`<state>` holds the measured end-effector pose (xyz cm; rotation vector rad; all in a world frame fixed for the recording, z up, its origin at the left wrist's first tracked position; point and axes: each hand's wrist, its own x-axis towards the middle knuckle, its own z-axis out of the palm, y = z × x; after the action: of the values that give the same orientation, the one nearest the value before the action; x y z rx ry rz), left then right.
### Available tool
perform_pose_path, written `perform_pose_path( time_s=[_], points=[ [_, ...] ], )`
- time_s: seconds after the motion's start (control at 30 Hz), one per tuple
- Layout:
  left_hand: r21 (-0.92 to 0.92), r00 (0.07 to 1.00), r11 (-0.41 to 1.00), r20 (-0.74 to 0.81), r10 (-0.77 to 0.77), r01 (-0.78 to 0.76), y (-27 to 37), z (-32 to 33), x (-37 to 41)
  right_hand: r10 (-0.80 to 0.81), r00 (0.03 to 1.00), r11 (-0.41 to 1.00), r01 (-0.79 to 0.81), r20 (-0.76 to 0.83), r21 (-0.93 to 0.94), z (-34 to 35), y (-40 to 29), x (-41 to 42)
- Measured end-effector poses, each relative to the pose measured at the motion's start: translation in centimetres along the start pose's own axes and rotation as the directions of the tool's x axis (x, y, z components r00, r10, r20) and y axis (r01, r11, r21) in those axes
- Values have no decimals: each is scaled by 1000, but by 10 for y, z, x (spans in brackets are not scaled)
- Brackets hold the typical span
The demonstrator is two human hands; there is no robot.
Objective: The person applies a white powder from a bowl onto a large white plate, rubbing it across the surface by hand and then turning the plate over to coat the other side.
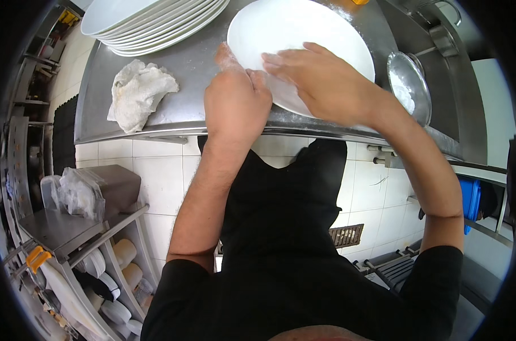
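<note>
A large white oval plate [300, 25] lies on the stainless steel counter [189, 85]. At its near left rim, my left hand [238, 93] is closed on the edge, its fingers dusted with white powder. My right hand [326, 85] lies over the near part of the plate, slightly blurred, palm down with powdery fingertips; what is under the palm is hidden. To the right stands a metal bowl [422, 96] holding white powder [402, 93]. A crumpled white cloth [138, 93] rests to the left of my left hand. White powder is also scattered on the counter around the plate.
A stack of white plates [164, 34] stands at the counter's back left. On the right is a steel sink [439, 81] with a faucet [456, 13]. Below left, a steel shelf unit [62, 230] carries a bin [117, 187], a plastic bag [81, 192] and dishes.
</note>
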<state>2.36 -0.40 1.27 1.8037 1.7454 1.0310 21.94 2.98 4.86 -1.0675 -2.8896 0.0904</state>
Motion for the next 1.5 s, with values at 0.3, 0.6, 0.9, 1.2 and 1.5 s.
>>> perform_pose_path(
  time_s=[0.3,0.6,0.9,1.2,1.5],
  points=[
    [-5,1000,1000,21,6,-5,6,2,2,119,989,957,-139,-94,-256,10,45,17],
    [8,1000,1000,-13,-22,22,0,1,-1,-17,1000,996,16,-12,-86,-3,4,-19],
    [35,1000,999,1,-20,20,4,1,0,67,998,992,-67,-3,-110,-1,34,0],
    [30,1000,999,2,-15,15,3,3,-1,151,987,961,-159,-52,-228,-2,55,-8],
    [73,999,997,-29,-22,24,1,1,-2,2,1000,991,-6,-29,-136,-12,2,-31]
  ],
)
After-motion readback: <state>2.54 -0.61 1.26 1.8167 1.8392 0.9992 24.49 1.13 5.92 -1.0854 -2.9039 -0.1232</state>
